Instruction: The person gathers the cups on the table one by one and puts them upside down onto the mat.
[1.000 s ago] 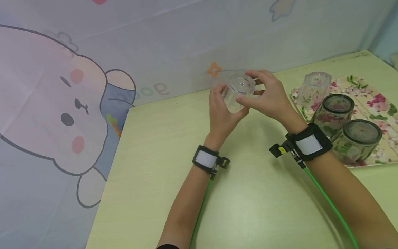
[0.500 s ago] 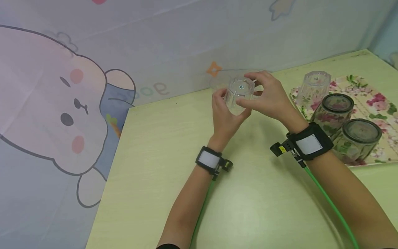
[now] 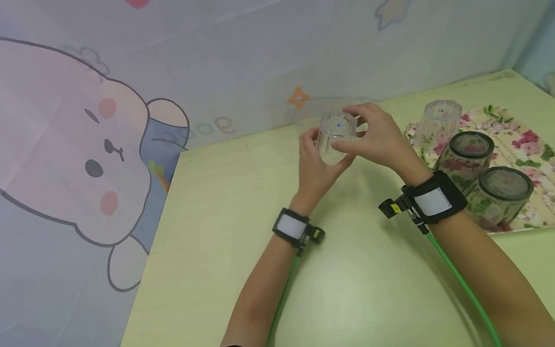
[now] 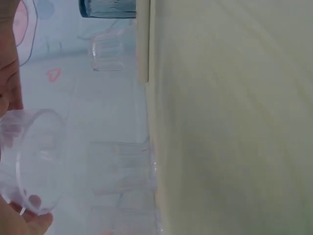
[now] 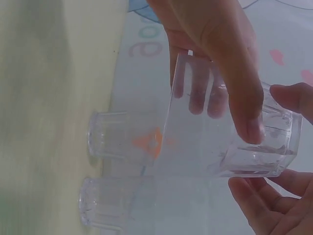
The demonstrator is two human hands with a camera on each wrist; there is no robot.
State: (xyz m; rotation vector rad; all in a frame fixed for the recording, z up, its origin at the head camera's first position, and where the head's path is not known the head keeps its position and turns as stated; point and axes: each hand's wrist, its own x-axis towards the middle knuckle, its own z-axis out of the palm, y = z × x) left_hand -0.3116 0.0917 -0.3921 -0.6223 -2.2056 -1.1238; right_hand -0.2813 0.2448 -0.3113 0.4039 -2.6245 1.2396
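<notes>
Nearest to me lies bare yellow-green table (image 3: 347, 289), crossed by two forearms with black wrist straps trailing green cables (image 3: 459, 284). Further in, both hands meet around one clear faceted glass (image 3: 335, 137), held base-up above the table at about twelve o'clock from the person. The left hand (image 3: 314, 166) cups it from below, fingers curled round its side; the right hand (image 3: 377, 137) pinches the base end with thumb and fingertips (the right wrist view shows the thumb pressed across the glass wall). Off at two o'clock sits a floral tray (image 3: 526, 130) carrying three upturned glasses (image 3: 466, 156). Farthest back, two more clear tumblers (image 5: 122, 142) stand against the cartoon-printed backdrop (image 3: 108, 144).
</notes>
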